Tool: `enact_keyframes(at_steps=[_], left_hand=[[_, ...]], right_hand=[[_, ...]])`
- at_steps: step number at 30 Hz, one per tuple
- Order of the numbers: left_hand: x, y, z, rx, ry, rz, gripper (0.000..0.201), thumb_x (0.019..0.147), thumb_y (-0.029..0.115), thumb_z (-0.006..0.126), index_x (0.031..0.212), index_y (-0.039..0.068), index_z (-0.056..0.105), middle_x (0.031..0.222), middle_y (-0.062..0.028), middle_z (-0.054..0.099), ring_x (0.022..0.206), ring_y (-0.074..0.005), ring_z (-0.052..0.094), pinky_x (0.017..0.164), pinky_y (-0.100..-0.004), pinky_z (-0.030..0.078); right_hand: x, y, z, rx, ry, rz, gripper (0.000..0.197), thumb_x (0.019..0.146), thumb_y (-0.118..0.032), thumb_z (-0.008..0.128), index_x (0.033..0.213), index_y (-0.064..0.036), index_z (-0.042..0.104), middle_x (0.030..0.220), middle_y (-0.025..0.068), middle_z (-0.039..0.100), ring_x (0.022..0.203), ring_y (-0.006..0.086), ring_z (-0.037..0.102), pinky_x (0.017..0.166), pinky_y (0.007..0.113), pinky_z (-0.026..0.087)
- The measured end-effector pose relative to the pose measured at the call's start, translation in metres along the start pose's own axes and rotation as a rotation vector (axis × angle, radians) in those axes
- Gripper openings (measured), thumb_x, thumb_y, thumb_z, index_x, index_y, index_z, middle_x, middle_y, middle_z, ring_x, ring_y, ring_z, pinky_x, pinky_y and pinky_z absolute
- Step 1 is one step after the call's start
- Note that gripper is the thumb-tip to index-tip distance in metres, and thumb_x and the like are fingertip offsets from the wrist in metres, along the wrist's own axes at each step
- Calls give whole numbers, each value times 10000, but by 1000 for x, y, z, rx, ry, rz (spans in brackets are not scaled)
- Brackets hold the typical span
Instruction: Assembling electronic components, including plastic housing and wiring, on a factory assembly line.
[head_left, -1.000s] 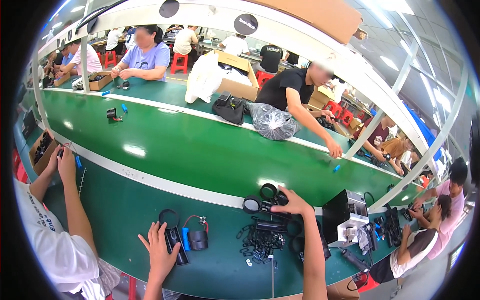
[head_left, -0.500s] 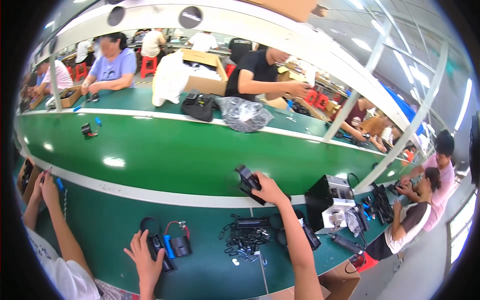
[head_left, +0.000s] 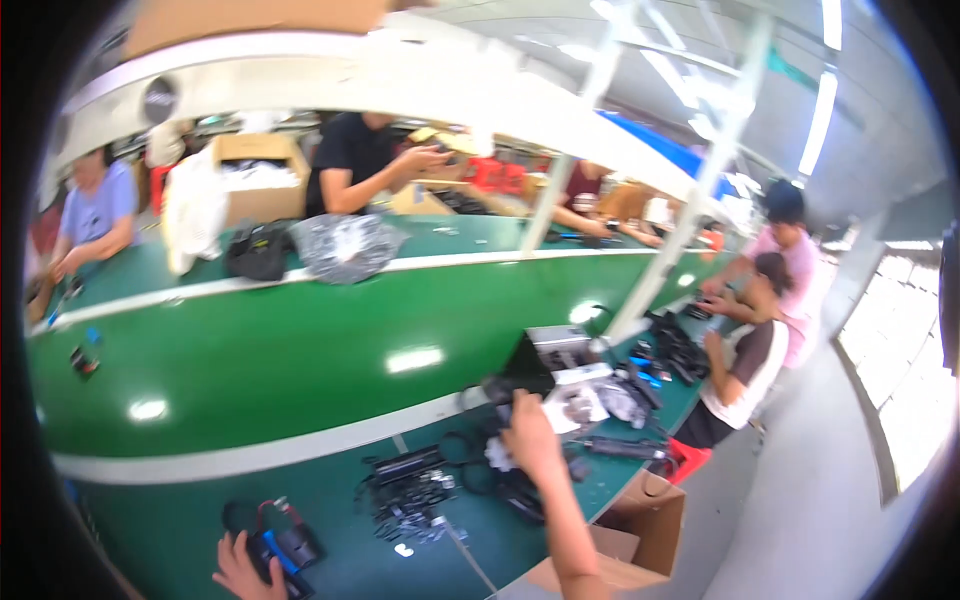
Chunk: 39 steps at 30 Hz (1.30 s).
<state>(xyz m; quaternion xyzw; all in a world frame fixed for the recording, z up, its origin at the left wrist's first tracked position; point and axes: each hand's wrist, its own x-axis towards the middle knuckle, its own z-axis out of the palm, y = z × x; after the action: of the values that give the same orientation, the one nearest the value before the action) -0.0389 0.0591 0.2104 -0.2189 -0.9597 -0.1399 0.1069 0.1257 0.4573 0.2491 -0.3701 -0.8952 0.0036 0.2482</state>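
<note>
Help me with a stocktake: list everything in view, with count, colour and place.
Workbench: one, dark green, foreground
Conveyor belt: one, green, beyond workbench
Boxy machine: one, black-and-silver, right of centre
Small links: many, black, workbench
Cylinders: two, blue and black, lower left
Blurred part: one, black, left of machine
Bags: three, white, black, greyish, beyond belt
Cardboard boxes: several, brown, behind, lower right
Stools: several, red, background, right
Co-workers: several, varied clothing, beyond belt, right
Left hand: one, bare, beside cylinders
Right hand: one, bare, holding blurred part
</note>
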Motion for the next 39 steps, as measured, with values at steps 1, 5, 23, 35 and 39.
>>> enact_keyframes(at_steps=[1, 5, 23, 35, 39], left_hand=[[1, 0, 2, -37, -36, -16, 544, 793, 372, 623, 1271, 185, 443, 1280, -115, 445, 1148, -330, 434, 921, -567, 319], [-2, -26, 28, -306, 126, 93, 531, 828, 423, 577, 1294, 208, 443, 1292, -91, 442, 1206, -327, 382, 874, -694, 252], [-20, -3, -15, -347, -60, -153, 502, 732, 239, 673, 1180, 102, 493, 1113, -97, 537, 1174, -284, 408, 1011, -652, 95], [-32, -2, 2, -267, 68, -67, 314, 698, 115, 677, 989, 71, 569, 974, -55, 553, 1050, -256, 477, 1024, -587, 165], [-29, -7, 8, -398, 191, -69, 217, 683, 36, 636, 880, 52, 547, 856, -76, 526, 883, -260, 497, 880, -425, 324]], right_hand=[[-1, 3, 9, -58, -15, 76, 558, 663, -72, 589, 1170, 53, 392, 1023, 214, 489, 949, 383, 525, 757, 441, 456], [0, -5, 27, -110, 118, 46, 562, 675, -85, 586, 1208, 8, 434, 1056, 172, 512, 1001, 318, 506, 824, 397, 445], [-3, -100, 47, 351, -334, -609, 342, 691, -87, 597, 1031, -50, 593, 939, 135, 587, 862, 323, 572, 759, 385, 472], [21, -93, -19, 334, 143, -251, 300, 748, 65, 537, 1034, -6, 594, 892, 171, 556, 763, 341, 567, 678, 362, 456], [25, -33, 1, 10, 225, -70, 293, 743, 10, 562, 1027, -50, 605, 919, 145, 561, 827, 344, 567, 689, 424, 457]])
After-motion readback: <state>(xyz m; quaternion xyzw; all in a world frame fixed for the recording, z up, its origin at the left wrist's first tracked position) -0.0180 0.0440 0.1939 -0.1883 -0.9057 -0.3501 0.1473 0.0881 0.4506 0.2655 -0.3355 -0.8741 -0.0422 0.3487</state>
